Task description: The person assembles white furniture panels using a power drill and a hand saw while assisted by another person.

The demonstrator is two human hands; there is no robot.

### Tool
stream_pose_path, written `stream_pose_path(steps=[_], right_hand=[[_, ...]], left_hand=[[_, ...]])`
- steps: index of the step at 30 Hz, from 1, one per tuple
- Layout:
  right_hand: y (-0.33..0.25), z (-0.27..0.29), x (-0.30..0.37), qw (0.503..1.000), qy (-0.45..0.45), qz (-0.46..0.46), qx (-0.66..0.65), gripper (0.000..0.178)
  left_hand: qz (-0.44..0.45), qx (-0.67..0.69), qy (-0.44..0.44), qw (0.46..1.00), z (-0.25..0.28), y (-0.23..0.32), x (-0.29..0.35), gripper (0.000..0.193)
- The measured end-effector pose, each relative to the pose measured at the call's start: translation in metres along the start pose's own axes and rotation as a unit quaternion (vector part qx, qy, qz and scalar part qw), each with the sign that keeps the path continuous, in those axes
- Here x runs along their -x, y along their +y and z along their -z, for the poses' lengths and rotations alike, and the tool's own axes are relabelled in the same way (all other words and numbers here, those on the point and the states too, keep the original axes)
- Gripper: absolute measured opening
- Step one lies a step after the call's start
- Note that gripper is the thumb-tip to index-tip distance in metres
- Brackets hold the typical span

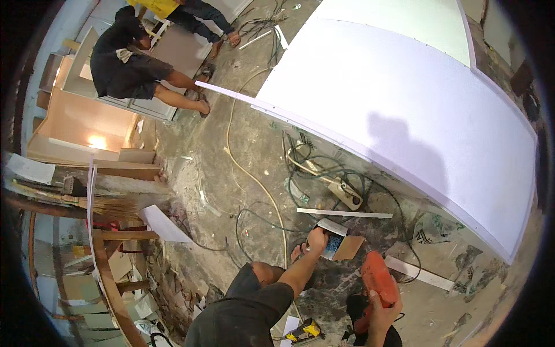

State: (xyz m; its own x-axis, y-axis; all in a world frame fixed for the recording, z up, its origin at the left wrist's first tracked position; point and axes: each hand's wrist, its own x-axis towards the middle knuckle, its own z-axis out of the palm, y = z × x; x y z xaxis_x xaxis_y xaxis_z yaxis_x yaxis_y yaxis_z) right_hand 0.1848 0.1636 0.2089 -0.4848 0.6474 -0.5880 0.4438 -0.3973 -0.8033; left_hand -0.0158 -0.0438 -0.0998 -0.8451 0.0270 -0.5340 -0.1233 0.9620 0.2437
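Our left hand (316, 238) reaches down to the floor (254, 150) and closes its fingers on a small open box (335, 243), which lies just beside a bare foot (298, 251) and below a thin white strip (344, 213). The box looks like light cardboard with a bluish inside; what it contains we cannot tell. We judge it will weigh very little and will bend easily, so it is better taken by the firm edge of its wall, not by the loose brown flap (350, 247), which could fold or tear.

Our right hand (381, 315) is clenched around the lower part of an orange power tool (378, 277), held low near our body. This tool seems stiff and rather heavy, with a smooth plastic shell, so we think a full grip around the handle is the safe place.

Near the box, tangled cables (324, 168) and a power strip (347, 194) lie beside a large white panel (416, 110). A person (133, 63) bends over other boards well apart from us.
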Motion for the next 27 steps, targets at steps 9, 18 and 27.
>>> stream_pose_path(steps=[9, 18, 27], right_hand=[[0.056, 0.033, 0.000, 0.991, 0.065, 0.002, -0.113, 0.064], [0.040, 0.037, 0.000, 0.995, 0.092, 0.038, -0.011, 0.065], [0.008, 0.018, 0.039, 0.987, 0.121, -0.006, -0.109, 0.063]], left_hand=[[-0.061, -0.070, 0.039, 0.995, 0.000, 0.002, -0.007, 0.024], [-0.166, 0.128, 0.110, 0.972, 0.021, -0.018, 0.058, 0.014], [0.044, 0.468, -0.103, 0.877, 0.050, 0.059, 0.068, 0.011]])
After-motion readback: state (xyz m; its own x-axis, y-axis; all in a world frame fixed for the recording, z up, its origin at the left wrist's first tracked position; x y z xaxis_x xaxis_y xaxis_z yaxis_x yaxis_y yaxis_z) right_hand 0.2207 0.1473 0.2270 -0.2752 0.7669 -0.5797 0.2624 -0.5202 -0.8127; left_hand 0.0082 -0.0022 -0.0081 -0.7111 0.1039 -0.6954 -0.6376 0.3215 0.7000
